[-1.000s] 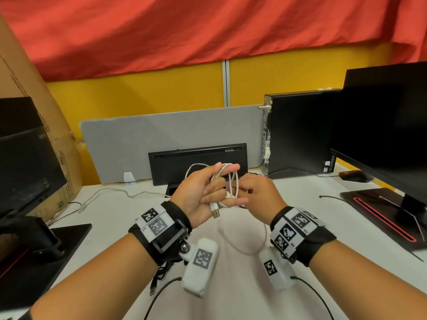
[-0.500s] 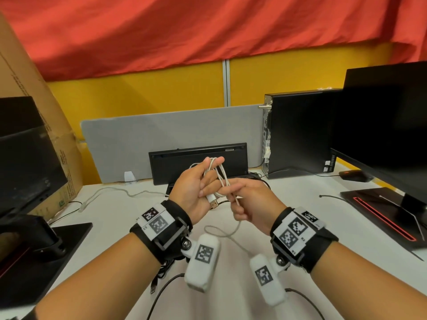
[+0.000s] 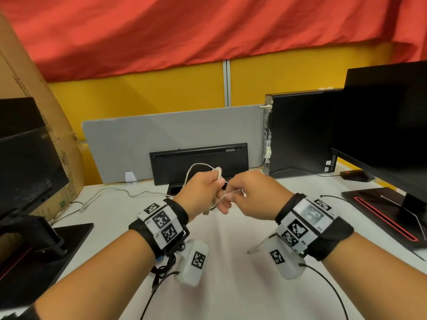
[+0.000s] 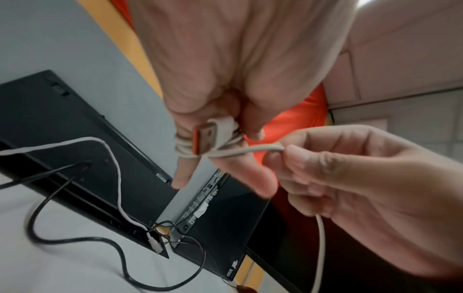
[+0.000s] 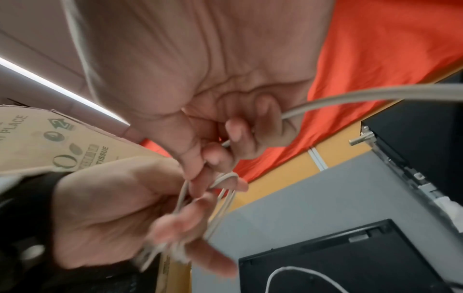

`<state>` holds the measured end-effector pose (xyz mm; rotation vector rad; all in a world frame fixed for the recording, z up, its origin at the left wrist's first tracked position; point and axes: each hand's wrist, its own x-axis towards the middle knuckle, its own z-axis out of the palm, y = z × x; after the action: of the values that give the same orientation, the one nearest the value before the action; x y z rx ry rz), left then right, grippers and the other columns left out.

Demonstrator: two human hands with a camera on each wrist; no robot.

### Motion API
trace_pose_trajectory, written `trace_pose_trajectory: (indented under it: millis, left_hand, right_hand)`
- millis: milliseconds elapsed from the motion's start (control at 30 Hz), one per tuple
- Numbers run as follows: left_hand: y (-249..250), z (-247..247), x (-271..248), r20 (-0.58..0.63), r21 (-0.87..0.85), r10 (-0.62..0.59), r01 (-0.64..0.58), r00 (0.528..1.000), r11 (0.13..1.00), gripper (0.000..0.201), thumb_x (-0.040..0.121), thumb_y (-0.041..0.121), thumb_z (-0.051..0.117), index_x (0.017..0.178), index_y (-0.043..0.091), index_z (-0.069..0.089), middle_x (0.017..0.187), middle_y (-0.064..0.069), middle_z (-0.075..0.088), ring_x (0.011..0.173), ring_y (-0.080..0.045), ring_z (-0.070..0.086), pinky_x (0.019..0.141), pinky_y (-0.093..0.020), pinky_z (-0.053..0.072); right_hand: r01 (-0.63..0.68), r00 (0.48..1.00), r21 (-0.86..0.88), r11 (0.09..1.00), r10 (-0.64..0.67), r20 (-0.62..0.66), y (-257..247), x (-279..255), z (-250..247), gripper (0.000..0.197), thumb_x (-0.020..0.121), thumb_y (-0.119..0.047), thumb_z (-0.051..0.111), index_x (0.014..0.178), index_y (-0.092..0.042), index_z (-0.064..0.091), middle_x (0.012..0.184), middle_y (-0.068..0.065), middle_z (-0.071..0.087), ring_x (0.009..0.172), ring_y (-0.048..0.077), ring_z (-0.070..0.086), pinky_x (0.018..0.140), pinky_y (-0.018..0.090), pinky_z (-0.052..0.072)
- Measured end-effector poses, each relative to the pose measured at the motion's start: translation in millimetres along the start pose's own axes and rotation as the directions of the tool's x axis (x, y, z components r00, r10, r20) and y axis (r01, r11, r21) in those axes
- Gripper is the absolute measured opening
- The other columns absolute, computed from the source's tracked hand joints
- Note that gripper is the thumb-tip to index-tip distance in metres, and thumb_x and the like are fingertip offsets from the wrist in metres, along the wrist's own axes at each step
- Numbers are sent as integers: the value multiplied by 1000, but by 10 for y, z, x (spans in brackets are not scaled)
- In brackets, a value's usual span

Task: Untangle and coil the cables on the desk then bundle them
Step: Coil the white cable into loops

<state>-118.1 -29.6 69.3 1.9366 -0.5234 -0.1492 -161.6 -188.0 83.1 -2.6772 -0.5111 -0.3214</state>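
A white USB cable [image 3: 200, 167] is looped in a small coil around the fingers of my left hand [image 3: 203, 192], held above the desk's middle. In the left wrist view its USB plug [image 4: 208, 136], orange inside, lies against the wound turns on my left fingers [image 4: 185, 170]. My right hand [image 3: 250, 197] pinches the cable's free strand [image 4: 260, 148] just beside the coil. The rest of the strand [image 4: 320, 237] hangs down past my right palm; its end [image 3: 255, 249] dangles under my right wrist. Another white cable [image 3: 111, 192] lies on the desk at the left.
A black keyboard [image 3: 198, 155] leans on the grey divider [image 3: 161, 135]. A PC tower [image 3: 300, 135] and a monitor [image 3: 388, 123] stand at the right, another monitor [image 3: 23, 162] and a cardboard box [image 3: 41, 107] at the left. Black cables [image 3: 161, 271] lie near my left wrist.
My left hand has turned its back upward with the coil on its fingers. My right hand has drawn the strand across, and the slack loop that hung below is now taken up.
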Motion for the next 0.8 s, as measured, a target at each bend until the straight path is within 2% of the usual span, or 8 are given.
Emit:
trace_pose_trajectory:
  millis: [100, 233, 367, 433, 533, 633, 700, 800]
  left_hand:
    - [-15, 22, -26, 62, 161, -56, 46, 996, 986, 27, 105, 25, 34, 110, 11, 57, 51, 0, 58, 56, -29, 60, 46, -25, 45]
    - [-17, 35, -46, 160, -111, -142, 161, 977, 981, 31, 105, 23, 34, 108, 6, 60, 48, 0, 36, 39, -13, 32, 72, -41, 61]
    - [46, 55, -75, 215, -278, -171, 228, 962, 933, 39, 103, 35, 41, 117, 5, 62, 56, 2, 21, 42, -10, 22, 62, -38, 58]
    - [58, 79, -99, 220, -290, -150, 212, 964, 933, 43, 102, 37, 42, 112, 1, 66, 57, 2, 19, 43, -11, 22, 55, -33, 54]
    - [13, 119, -120, 230, -404, -118, 205, 966, 892, 50, 104, 36, 38, 99, -4, 68, 52, 2, 20, 42, -12, 20, 49, -29, 47]
    - [-32, 140, -110, 225, -556, -132, 239, 965, 796, 49, 103, 38, 38, 88, 1, 66, 48, 2, 21, 38, -11, 18, 48, -27, 41]
    - [-45, 150, -102, 229, -637, -127, 248, 965, 730, 46, 103, 37, 38, 100, 6, 71, 48, 3, 23, 36, -9, 20, 49, -26, 41]
    - [-68, 162, -98, 231, -658, -142, 262, 963, 706, 41, 103, 38, 37, 114, 15, 70, 49, 2, 25, 38, -10, 24, 52, -30, 48]
  right_hand:
    - [51, 996, -18, 999, -52, -75, 97, 77, -100, 13, 93, -25, 60, 90, -22, 73, 81, -7, 56, 84, 15, 52, 79, 35, 47]
    - [98, 965, -256, 962, -154, -211, 231, 142, -137, 14, 91, -32, 63, 95, -30, 76, 85, -7, 48, 87, 15, 37, 75, 33, 39]
    - [8, 939, -344, 939, -125, -320, 248, 140, -55, 21, 95, -27, 53, 97, -32, 74, 77, -5, 53, 73, 18, 51, 62, 33, 48]
    - [9, 927, -271, 962, -110, -358, 243, 155, -12, 22, 96, -25, 52, 99, -27, 74, 78, -1, 62, 73, 21, 59, 65, 36, 53]
    - [58, 916, 46, 997, -35, -400, 233, 188, 83, 30, 96, -14, 54, 122, -20, 67, 100, 2, 72, 93, 20, 65, 86, 36, 53]
    - [33, 970, 478, 878, 88, -228, 186, 171, 172, 47, 95, -13, 55, 141, -19, 49, 116, -7, 67, 110, 9, 61, 101, 31, 46]
    - [-6, 992, 622, 783, 83, -96, 169, 137, 218, 58, 93, -14, 57, 147, -19, 37, 112, -13, 68, 107, 4, 62, 99, 25, 45]
    - [26, 995, 578, 816, 35, -94, 159, 99, 234, 62, 90, -14, 60, 147, -23, 37, 103, -17, 66, 101, 2, 63, 87, 15, 47]
